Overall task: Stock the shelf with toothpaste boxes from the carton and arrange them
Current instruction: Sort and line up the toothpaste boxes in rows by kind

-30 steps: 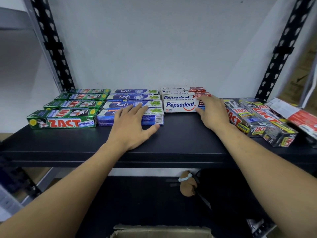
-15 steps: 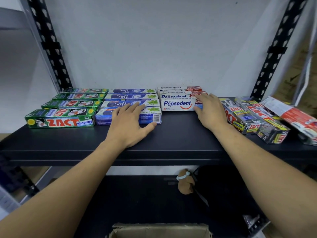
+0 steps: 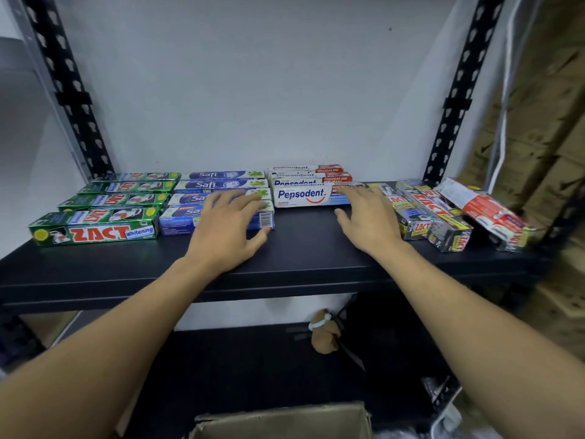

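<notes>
On the black shelf [image 3: 300,248] lie rows of toothpaste boxes: green Zact boxes [image 3: 95,231] at the left, blue Safi boxes [image 3: 177,218] in the middle, white Pepsodent boxes [image 3: 300,196] to their right. My left hand [image 3: 228,229] lies with spread fingers over the front Safi box. My right hand [image 3: 368,220] rests flat on the shelf, its fingertips at the right end of the front Pepsodent box. The carton's [image 3: 281,419] top edge shows at the bottom of the view.
Silver Zact boxes [image 3: 421,213] and a red-and-white box [image 3: 487,210] lie askew at the shelf's right end. Black perforated uprights [image 3: 456,90] stand at both rear corners before a white wall. A brown object with a white band [image 3: 323,331] hangs below the shelf.
My left hand has lifted slightly, fingers spread more over the Safi box. My right hand has eased back a little from the Pepsodent stack. The boxes have stayed in place.
</notes>
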Demonstrator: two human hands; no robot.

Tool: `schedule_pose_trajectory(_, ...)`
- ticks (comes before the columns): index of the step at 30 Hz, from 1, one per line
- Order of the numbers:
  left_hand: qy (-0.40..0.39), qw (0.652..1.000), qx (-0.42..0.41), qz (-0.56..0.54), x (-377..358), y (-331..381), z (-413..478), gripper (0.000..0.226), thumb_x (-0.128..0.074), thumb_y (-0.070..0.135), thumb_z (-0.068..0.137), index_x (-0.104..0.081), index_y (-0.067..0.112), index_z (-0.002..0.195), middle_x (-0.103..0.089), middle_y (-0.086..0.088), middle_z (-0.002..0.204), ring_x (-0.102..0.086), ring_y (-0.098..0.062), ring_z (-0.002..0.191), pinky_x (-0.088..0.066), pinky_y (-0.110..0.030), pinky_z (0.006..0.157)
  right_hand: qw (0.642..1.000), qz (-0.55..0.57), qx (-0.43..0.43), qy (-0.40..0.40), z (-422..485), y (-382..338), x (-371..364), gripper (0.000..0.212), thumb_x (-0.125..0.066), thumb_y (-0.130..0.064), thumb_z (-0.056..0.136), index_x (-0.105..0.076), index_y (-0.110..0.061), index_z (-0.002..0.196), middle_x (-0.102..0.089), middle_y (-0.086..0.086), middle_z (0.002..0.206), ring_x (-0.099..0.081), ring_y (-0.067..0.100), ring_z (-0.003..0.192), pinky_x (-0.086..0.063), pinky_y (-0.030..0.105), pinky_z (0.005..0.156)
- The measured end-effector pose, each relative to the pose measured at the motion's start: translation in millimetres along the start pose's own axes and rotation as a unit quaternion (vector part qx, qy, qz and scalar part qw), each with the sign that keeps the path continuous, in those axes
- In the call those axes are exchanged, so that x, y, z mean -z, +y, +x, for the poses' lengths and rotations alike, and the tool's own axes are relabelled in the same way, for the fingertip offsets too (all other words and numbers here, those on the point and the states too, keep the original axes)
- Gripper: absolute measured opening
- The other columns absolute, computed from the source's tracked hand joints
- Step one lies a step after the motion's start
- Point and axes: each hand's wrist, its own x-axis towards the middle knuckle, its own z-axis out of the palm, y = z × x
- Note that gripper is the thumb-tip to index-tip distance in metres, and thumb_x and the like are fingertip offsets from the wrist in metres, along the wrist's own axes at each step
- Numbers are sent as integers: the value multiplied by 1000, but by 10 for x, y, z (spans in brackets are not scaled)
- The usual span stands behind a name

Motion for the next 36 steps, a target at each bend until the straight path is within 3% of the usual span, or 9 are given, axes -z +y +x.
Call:
schedule_pose_trajectory(8, -79, 989, -41, -118, 48, 880, 400, 65, -44, 63, 85, -55, 23, 136, -59, -3, 137, -50, -26, 128, -37, -45, 108, 998, -48, -6, 32, -183, 414, 620, 36, -58, -31, 89, -64, -16, 121, -68, 7, 113, -54, 33, 104, -46, 43, 89)
schedule_pose_trajectory(14, -152, 969, -5, -197, -270, 1437, 523, 65, -48, 63, 93, -47, 25, 145, -47, -2, 151, -39, -22, 140, -31, -42, 115, 990, -92, -96, 40, -372, 959, 1070, 36, -58, -32, 88, -63, -19, 122, -67, 7, 116, -54, 36, 105, -46, 42, 88)
schedule_pose_trajectory(17, -211, 966, -4, -148, -412, 1546, 470, 67, -39, 66, 95, -43, 26, 149, -34, 1, 159, -27, -22, 148, -23, -40, 120, 978, -125, -160, 39, -470, 1185, 1223, 39, -55, -42, 89, -62, -19, 119, -66, 10, 113, -53, 39, 104, -46, 42, 85)
schedule_pose_trajectory(22, -215, 964, 1, -156, -399, 1540, 481, 65, -40, 66, 95, -46, 28, 147, -34, 4, 159, -27, -20, 149, -24, -38, 119, 954, -151, -250, -72, -611, 1374, 1227, 64, -46, -71, 85, -61, -16, 114, -66, 16, 110, -55, 39, 108, -44, 43, 86)
schedule_pose_trajectory(25, -212, 966, 2, -149, -405, 1551, 474, 65, -39, 67, 95, -46, 28, 147, -34, 4, 159, -27, -19, 148, -25, -37, 119, 957, -156, -239, -42, -662, 1384, 1166, 51, -47, -59, 92, -62, -16, 115, -68, 14, 105, -58, 38, 104, -45, 44, 87)
schedule_pose_trajectory(32, -204, 967, 5, -154, -410, 1543, 461, 64, -40, 67, 94, -48, 29, 145, -36, 4, 158, -28, -18, 148, -25, -37, 118, 960, -20, -273, 55, -701, 1338, 1202, 28, -55, -29, 96, -69, -14, 115, -69, 19, 97, -61, 41, 94, -51, 38, 74)
schedule_pose_trajectory(36, -198, 967, 7, -161, -425, 1532, 462, 64, -41, 68, 93, -48, 29, 145, -36, 5, 158, -28, -17, 148, -26, -37, 118, 958, 25, -256, 124, -751, 1343, 1190, 22, -57, -25, 94, -72, -16, 108, -71, 13, 90, -61, 37, 88, -49, 36, 73)
